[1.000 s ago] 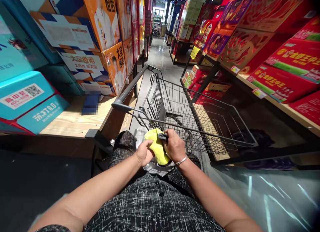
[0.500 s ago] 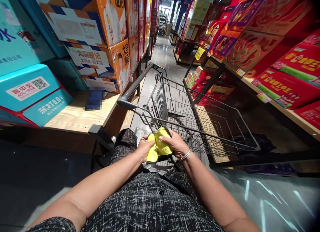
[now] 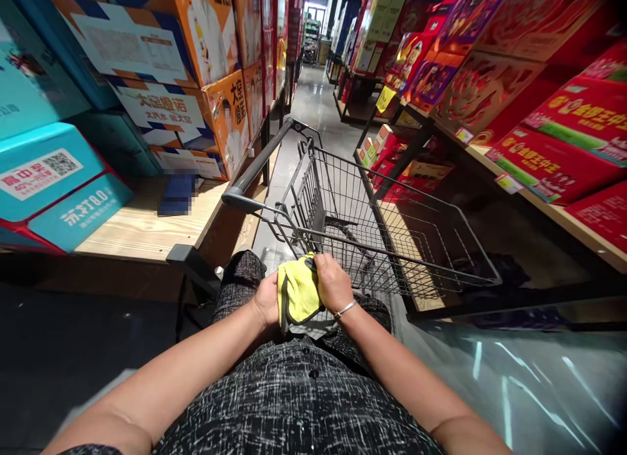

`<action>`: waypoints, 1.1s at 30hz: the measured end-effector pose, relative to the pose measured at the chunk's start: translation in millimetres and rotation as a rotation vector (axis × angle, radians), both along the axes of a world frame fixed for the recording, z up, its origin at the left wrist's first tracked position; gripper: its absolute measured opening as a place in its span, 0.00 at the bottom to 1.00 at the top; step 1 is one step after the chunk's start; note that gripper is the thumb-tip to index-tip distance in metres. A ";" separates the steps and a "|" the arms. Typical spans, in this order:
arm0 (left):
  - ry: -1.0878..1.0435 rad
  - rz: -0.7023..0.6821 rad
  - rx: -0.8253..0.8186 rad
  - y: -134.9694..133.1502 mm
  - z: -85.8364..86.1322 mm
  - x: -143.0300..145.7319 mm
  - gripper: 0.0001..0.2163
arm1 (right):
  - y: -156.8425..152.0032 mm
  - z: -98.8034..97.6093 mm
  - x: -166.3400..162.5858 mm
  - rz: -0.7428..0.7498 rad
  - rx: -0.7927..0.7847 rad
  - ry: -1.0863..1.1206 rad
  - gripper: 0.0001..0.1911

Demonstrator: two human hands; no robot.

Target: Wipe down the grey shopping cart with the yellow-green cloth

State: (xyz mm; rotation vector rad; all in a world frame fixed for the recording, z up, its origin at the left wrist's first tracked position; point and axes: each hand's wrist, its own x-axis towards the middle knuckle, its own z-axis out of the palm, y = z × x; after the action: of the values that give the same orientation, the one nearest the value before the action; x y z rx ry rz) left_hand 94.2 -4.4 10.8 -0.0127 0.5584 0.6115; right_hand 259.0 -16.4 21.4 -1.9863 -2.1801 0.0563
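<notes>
A yellow cloth with a dark edge hangs folded between both hands, just above my lap. My left hand grips its left side from behind. My right hand, a bangle on its wrist, holds the cloth's upper right part, close to the near rim of a wire shopping cart. The cart stands tilted in front of me, its dark handle bar running up to the left.
A wooden shelf on the left carries teal boxes and orange boxes. Red gift boxes fill the shelves on the right. A glossy aisle floor runs ahead between them.
The cloth has been folded from a loose bundle into a flatter, upright fold. Both hands shifted slightly left and closer together around it.
</notes>
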 end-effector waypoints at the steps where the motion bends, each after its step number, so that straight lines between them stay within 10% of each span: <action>1: -0.005 0.003 0.003 1.6 -0.2 -0.4 0.20 | -1.1 0.1 -2.4 0.057 -0.033 0.022 0.16; 6: -0.023 0.023 0.052 9.6 -7.3 -12.3 0.20 | 0.4 -0.2 8.0 0.461 -0.234 0.496 0.22; 9: -0.074 -0.014 0.084 8.7 -6.7 -15.7 0.21 | 3.6 -11.6 13.0 0.209 -0.136 0.684 0.07; 12: -0.100 -0.037 0.120 6.4 -1.8 -15.5 0.21 | 4.8 -30.3 11.1 -0.136 -0.030 0.770 0.20; 16: -0.056 -0.051 0.096 4.8 1.0 -16.2 0.21 | 4.4 -46.2 10.0 -0.132 -0.201 1.071 0.24; 20: 0.063 0.030 0.053 2.3 -0.6 -10.0 0.21 | 4.0 -39.8 10.0 -0.176 -0.028 0.681 0.07; 26: 0.103 0.136 0.102 -2.2 3.5 4.4 0.17 | -2.7 -28.5 -11.2 0.114 0.137 0.105 0.11; 33: 0.471 0.287 0.277 6.7 -6.4 -1.1 0.15 | -2.4 -21.4 -5.9 0.520 -0.057 0.633 0.19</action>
State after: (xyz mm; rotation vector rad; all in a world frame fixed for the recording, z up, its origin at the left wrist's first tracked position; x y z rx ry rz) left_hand 93.1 2.3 4.4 0.3242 0.9322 0.9787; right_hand 253.1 -18.9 0.1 -1.1345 -2.1702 0.7150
